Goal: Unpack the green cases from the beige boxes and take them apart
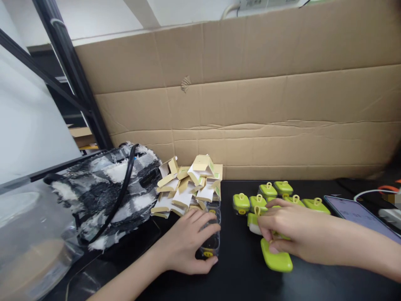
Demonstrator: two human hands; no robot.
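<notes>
My left hand (191,242) reaches over a row of small clear containers with dark insides. Its thumb and index finger stand either side of the nearest clear container (210,244), which has a yellow smiley face on its front. In my right hand (291,223) a green lid (277,259) is pinched from above, tilted over the black table; the fingers hide its top. Beyond that hand stand several small boxes with green lids and loop handles, such as the green-lidded box (241,203) at their left. Another green lid (253,220) lies tilted beside my right fingers, showing a white underside.
Opened cardboard packets (188,188) lie heaped behind my left hand. A grey-and-white shaggy bag (109,184) with a black strap sits left, beside a clear plastic container (28,246). A phone (363,215) and cables are at right. A cardboard sheet (250,100) stands behind.
</notes>
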